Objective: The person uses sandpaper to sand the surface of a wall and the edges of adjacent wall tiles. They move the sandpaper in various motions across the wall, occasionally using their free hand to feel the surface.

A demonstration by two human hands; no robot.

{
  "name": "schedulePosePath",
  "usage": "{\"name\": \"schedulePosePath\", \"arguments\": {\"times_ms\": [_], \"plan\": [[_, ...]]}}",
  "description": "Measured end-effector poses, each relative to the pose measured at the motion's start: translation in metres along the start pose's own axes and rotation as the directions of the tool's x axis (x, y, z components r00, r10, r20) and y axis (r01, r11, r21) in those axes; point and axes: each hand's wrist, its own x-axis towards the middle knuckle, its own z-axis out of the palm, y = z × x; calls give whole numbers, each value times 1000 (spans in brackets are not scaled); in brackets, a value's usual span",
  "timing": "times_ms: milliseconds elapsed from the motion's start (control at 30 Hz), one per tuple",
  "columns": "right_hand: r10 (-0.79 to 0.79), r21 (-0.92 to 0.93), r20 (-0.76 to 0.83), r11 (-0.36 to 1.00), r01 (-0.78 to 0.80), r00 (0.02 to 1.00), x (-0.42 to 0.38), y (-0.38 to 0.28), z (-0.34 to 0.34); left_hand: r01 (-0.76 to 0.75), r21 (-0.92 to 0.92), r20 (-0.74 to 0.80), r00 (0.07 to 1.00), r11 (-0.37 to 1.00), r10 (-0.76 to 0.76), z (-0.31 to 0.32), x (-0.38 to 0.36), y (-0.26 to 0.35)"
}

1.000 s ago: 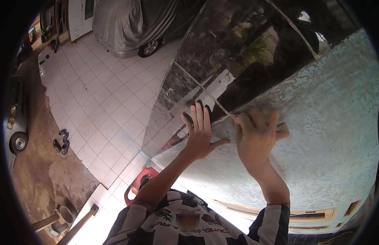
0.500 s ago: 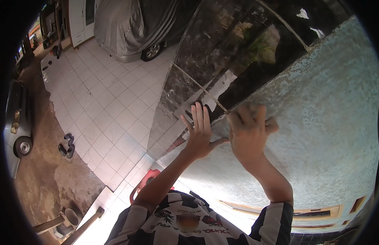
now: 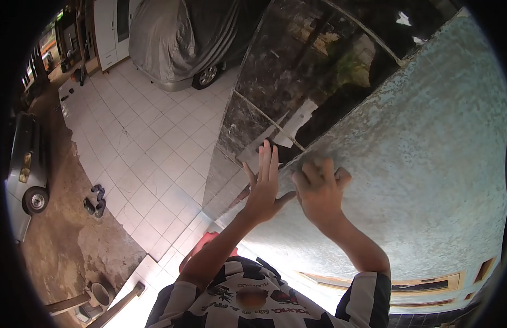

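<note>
My left hand (image 3: 263, 191) has its fingers stretched out against the glossy dark tiles (image 3: 248, 123); its thumb points toward the worn blue-green wall (image 3: 417, 147). Beside it, my right hand (image 3: 320, 191) is at that wall, just below the end of a pale grout line (image 3: 272, 121). Its fingers are bent inward and somewhat blurred. Whatever they may hold is hidden. The tiles meet the wall along a rough, pale edge (image 3: 368, 103), and both hands are close to it.
A car under a grey cover (image 3: 166, 41) stands on the white tiled floor (image 3: 149, 131). At the left are another vehicle (image 3: 29, 180) and several sandals (image 3: 95, 202). A red object (image 3: 201, 246) is partly hidden behind my left arm. A bucket (image 3: 102, 292) stands at the lower left.
My right hand has moved down and slightly left, away from the end of the grout line. My left hand stays at the tiles with its fingers outstretched. The view has shifted slightly.
</note>
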Motion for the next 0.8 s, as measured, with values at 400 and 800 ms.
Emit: {"name": "schedulePosePath", "arguments": {"times_ms": [400,800], "plan": [[784,907,414,-311,-286,462,-80,-108,23,-94,-568,-361,921,817,-145,-9,-75,40],[400,914,315,-372,-162,861,-108,-89,11,28,-637,-139,979,771,-151,-19,-57,46]]}}
